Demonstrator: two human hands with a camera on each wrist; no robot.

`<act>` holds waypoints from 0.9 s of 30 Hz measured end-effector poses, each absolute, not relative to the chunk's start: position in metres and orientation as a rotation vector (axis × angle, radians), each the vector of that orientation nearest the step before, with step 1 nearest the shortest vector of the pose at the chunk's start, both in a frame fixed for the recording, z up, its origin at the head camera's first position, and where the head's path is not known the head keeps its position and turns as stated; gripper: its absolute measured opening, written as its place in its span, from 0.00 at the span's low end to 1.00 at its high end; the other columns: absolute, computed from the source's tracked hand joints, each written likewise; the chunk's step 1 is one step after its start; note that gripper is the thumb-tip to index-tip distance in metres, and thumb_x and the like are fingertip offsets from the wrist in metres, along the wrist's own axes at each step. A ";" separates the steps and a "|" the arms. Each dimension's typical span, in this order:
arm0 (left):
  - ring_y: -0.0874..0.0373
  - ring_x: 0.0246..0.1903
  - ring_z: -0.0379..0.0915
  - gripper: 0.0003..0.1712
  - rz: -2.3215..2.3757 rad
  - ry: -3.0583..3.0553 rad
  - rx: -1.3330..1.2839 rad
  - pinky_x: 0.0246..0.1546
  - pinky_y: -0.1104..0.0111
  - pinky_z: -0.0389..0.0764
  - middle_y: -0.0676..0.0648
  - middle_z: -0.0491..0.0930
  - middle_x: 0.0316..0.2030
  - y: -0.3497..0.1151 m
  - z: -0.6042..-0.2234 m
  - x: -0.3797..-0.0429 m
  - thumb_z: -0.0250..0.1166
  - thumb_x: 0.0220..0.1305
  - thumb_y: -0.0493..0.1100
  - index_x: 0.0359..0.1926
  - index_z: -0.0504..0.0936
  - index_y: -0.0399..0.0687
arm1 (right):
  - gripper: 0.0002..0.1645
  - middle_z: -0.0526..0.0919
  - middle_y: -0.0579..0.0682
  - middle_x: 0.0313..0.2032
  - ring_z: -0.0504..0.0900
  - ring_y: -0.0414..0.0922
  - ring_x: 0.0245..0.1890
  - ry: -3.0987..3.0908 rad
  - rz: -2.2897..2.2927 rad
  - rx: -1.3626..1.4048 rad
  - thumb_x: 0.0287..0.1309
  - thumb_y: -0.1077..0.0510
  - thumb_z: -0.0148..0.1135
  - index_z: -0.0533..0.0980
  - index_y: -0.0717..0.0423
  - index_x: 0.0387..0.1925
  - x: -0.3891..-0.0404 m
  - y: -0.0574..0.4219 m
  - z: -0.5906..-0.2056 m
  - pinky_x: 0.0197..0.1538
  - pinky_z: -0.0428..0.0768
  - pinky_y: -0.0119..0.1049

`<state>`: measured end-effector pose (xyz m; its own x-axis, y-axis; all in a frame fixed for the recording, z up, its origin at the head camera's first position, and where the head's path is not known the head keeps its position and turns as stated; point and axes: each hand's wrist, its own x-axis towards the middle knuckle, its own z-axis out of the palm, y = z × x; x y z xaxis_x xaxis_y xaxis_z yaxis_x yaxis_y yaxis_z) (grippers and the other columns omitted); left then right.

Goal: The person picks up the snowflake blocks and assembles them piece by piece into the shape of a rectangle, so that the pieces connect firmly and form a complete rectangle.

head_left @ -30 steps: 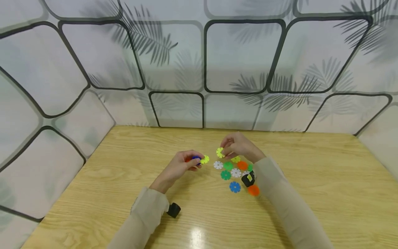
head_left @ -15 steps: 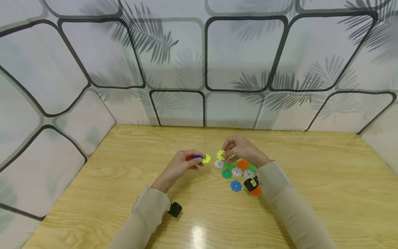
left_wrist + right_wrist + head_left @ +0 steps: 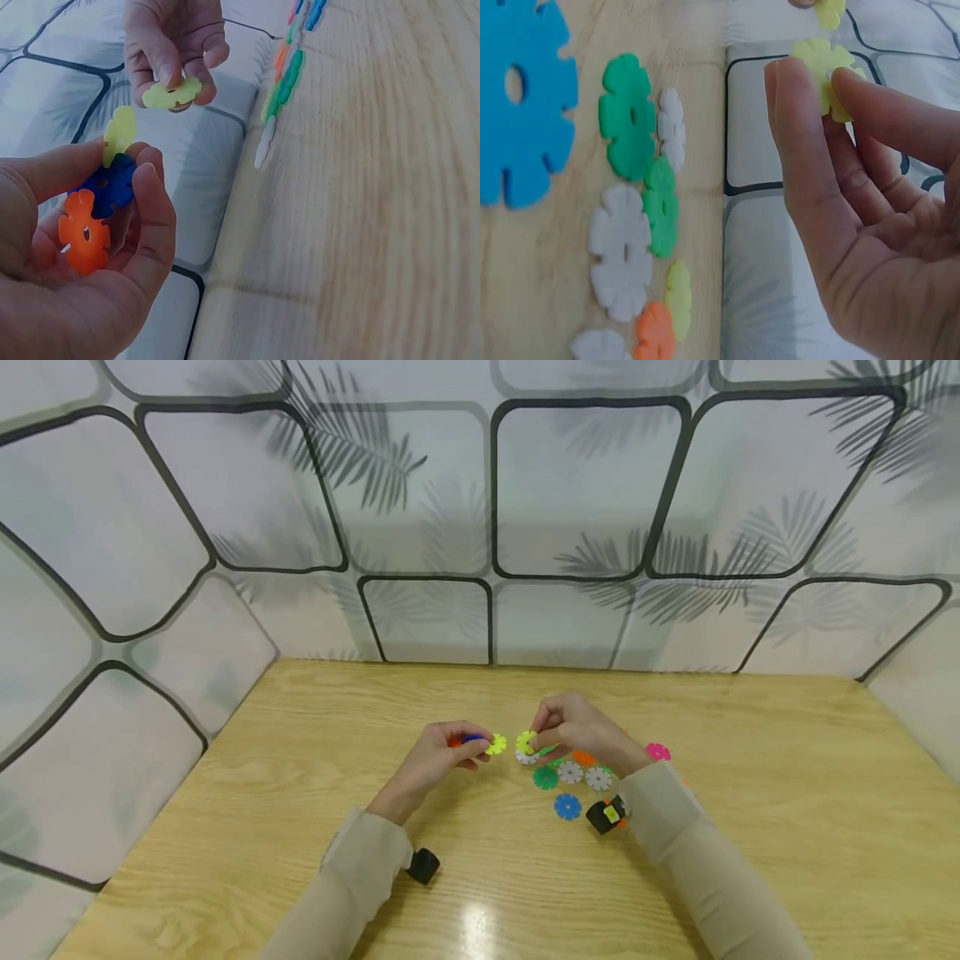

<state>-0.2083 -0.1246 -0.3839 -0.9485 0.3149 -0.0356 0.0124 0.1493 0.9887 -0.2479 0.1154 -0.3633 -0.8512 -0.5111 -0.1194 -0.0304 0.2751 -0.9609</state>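
Observation:
My left hand (image 3: pixel 442 754) holds a short chain of notched plastic discs, slotted together. In the left wrist view the chain runs from an orange disc (image 3: pixel 78 251) through a blue disc (image 3: pixel 118 189) to a yellow disc (image 3: pixel 118 133) that sticks up past the fingertips. Across a small gap, my right hand (image 3: pixel 587 732) pinches a separate yellow disc (image 3: pixel 524 743) between thumb and fingers; the right wrist view shows that loose disc (image 3: pixel 817 64) close up. The two yellow discs are apart, facing each other above the table.
Loose discs lie under and beside the right hand: a white disc (image 3: pixel 571 772), a dark green disc (image 3: pixel 545 777), a blue disc (image 3: pixel 567 807), a pink disc (image 3: pixel 658 752) and several others, some partly hidden by the arm. A patterned panel (image 3: pixel 420 622) stands behind the wooden table (image 3: pixel 225 827).
My right hand has come slightly down with its yellow disc, which now overlaps the white disc in the head view. The pink disc has come into sight beside the wrist. My left hand stays nearly still.

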 end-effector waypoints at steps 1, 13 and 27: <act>0.59 0.38 0.81 0.11 1.888 2.191 0.320 0.43 0.64 0.82 0.47 0.84 0.39 -0.125 -0.383 -0.208 0.61 0.73 0.34 0.48 0.82 0.27 | 0.05 0.82 0.57 0.30 0.85 0.50 0.32 2.142 -1.610 -0.496 0.61 0.77 0.61 0.74 0.70 0.33 -0.247 0.114 -0.363 0.41 0.86 0.51; 0.58 0.38 0.80 0.11 1.868 2.204 0.343 0.44 0.63 0.82 0.46 0.83 0.39 -0.125 -0.380 -0.206 0.60 0.74 0.34 0.48 0.81 0.28 | 0.05 0.81 0.57 0.29 0.86 0.54 0.32 2.108 -1.684 -0.487 0.60 0.78 0.60 0.74 0.71 0.32 -0.241 0.105 -0.365 0.37 0.87 0.47; 0.56 0.38 0.81 0.10 1.848 2.199 0.356 0.44 0.63 0.82 0.44 0.82 0.42 -0.121 -0.382 -0.205 0.59 0.74 0.34 0.48 0.81 0.28 | 0.05 0.84 0.60 0.32 0.87 0.60 0.35 2.133 -1.728 -0.469 0.59 0.79 0.60 0.74 0.72 0.33 -0.235 0.098 -0.368 0.41 0.86 0.49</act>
<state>-0.2047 -0.1209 -0.3816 -0.9397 0.3407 -0.0314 0.0278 0.1673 0.9855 -0.2348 0.0976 -0.3681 -0.8822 -0.4663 -0.0649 -0.0332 0.1991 -0.9794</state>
